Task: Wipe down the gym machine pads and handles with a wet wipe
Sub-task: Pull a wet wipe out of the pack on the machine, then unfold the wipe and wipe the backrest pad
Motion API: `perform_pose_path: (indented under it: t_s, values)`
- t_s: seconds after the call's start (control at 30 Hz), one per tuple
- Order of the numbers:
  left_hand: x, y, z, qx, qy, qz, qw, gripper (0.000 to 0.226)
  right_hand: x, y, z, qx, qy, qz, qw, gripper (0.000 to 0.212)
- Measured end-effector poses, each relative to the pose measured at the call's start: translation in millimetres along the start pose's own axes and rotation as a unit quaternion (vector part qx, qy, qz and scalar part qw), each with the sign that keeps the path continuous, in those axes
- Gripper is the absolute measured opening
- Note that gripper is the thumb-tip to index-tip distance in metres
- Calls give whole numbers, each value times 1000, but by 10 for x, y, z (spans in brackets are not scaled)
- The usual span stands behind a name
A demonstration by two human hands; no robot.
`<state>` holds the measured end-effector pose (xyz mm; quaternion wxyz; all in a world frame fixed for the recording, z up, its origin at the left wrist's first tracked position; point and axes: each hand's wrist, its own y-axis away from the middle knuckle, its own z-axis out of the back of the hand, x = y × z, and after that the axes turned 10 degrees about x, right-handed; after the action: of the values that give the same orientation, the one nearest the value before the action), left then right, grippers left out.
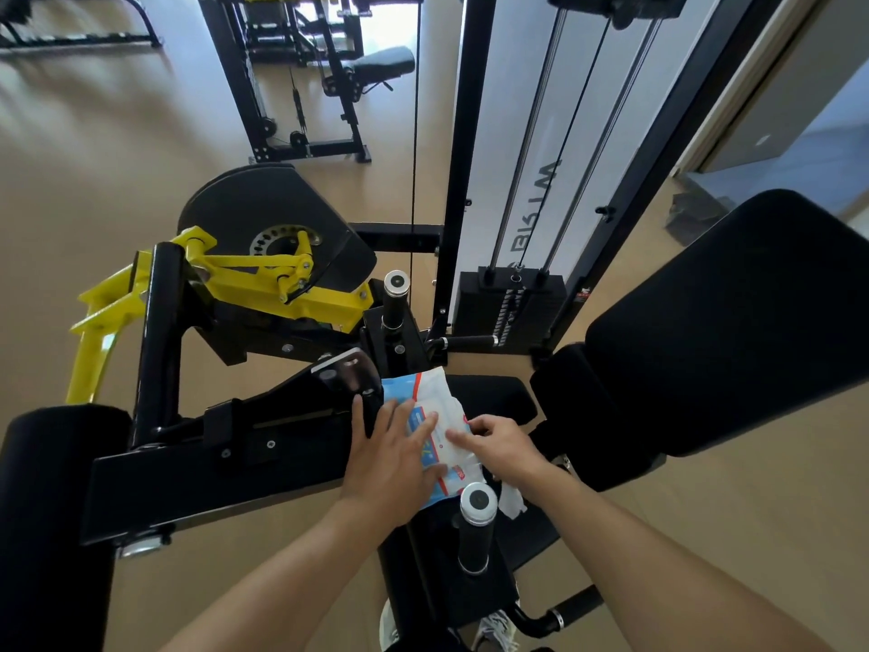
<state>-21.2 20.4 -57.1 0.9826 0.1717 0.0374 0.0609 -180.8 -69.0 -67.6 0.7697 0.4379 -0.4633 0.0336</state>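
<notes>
A: Where's the wipe pack?
B: Wipe pack (425, 416) lies on the black seat pad (498, 392), centre frame, between two upright handles (476, 524).
A: Hands?
B: Left hand (390, 456) lies flat on the pack's left side, fingers straight. Right hand (493, 442) has fingers bent at the pack's top face, looks like a pinch at the label. A white wipe (512, 501) sits just below the right wrist.
A: Back pad?
B: Back pad (733, 322), right of frame.
</notes>
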Motion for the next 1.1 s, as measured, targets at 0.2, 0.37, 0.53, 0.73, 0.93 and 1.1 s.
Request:
perform_pose_path:
  t_s: [0.2,0.37,0.53,0.73,0.93,1.1]
  values:
    - [-7,61,172,-137,345,-72,926,51,25,207,241,-94,-139,4,986,25]
    - [-253,323,1134,-360,443,-110,814,20,62,560,589,-97,-414,78,902,36]
    - [-1178,691,1734,-320,340,-303,831,18,77,856,898,-84,-512,155,841,41]
    - [-2076,254,1158,-61,463,-91,880,27,-161,1369,1490,-130,-522,241,808,32]
    - [-3424,92,924,57,596,-97,795,13,-869,1992,2408,-142,-415,262,860,35]
    - [-4369,82,934,35,637,-94,764,14,-1376,2368,3133,-136,-373,234,888,38]
